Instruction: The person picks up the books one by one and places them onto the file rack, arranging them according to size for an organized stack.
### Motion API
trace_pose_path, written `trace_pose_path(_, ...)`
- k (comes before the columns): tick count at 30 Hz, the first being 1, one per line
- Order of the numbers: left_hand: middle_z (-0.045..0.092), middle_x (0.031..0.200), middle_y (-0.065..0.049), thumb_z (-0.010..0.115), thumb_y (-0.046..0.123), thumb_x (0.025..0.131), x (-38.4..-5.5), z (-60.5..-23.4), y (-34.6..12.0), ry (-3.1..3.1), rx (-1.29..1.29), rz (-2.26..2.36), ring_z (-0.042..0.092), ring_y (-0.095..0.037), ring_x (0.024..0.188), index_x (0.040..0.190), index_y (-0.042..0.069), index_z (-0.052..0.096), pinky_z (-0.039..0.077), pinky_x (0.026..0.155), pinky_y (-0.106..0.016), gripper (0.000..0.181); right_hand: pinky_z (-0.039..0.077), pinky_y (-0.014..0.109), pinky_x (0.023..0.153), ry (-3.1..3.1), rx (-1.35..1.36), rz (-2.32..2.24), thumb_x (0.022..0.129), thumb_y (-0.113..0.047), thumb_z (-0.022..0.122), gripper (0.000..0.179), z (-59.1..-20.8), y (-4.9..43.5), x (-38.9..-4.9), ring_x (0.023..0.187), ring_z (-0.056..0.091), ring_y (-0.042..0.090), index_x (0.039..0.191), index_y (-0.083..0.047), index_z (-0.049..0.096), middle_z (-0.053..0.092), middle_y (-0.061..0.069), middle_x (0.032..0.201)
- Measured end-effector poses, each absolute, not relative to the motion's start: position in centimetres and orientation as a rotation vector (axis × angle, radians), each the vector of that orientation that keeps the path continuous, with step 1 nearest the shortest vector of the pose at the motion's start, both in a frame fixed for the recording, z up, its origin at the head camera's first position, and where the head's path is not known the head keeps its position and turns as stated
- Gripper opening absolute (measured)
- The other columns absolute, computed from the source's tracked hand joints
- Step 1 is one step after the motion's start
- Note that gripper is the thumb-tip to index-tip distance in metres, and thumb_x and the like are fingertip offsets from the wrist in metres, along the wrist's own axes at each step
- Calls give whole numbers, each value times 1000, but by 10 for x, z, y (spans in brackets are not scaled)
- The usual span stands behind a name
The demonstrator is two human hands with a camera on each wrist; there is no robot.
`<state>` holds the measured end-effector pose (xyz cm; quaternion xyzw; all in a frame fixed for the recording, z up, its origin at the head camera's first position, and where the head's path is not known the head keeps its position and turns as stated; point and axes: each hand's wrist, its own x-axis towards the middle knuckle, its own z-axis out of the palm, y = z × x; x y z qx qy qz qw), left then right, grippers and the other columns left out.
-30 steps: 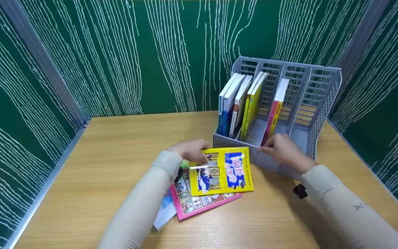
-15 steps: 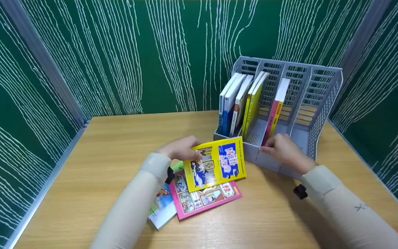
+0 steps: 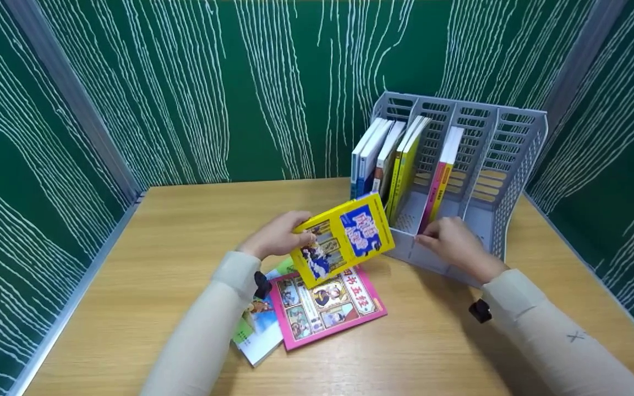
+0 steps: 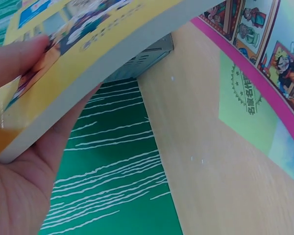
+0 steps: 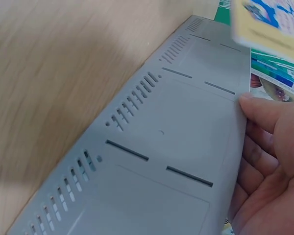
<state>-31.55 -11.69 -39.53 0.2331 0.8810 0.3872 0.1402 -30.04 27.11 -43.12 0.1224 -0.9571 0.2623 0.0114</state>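
Observation:
My left hand (image 3: 279,235) grips a yellow book (image 3: 360,228) by its left side, thumb on the cover and fingers beneath. The book is raised and tilted, its far corner overlapping the front of the grey file rack (image 3: 427,257) in the head view. Below it on the table lie a pink-bordered book (image 3: 322,330) and, partly under that, a green and blue book (image 3: 259,338). At the rack's front edge, my right hand (image 3: 457,245) pinches the rim, with the thumb (image 5: 259,108) outside and the other fingers curled behind.
Several books stand in the rack's left compartments, among them a yellow-green one (image 3: 409,165). A pink and yellow pair (image 3: 441,181) leans in the third. Green walls (image 3: 185,110) with white lines enclose the wooden table (image 3: 174,231) at the back and sides.
My left hand has lifted the yellow book off the pink-bordered one, up toward the rack, and tilted it, baring more of the covers below. My right hand stays at the rim.

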Motion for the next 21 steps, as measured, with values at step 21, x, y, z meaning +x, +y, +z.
trace_pose_path(21, 74, 138, -17, 63, 16, 111, -292, -417, -80, 2788, 883, 1614, 77, -35, 122, 134, 6, 63, 66, 96, -45, 25, 60, 60, 105, -2737, 294, 999, 103, -19, 76, 46, -401, 253, -271, 120, 72, 44, 142, 3, 64, 74, 25, 129)
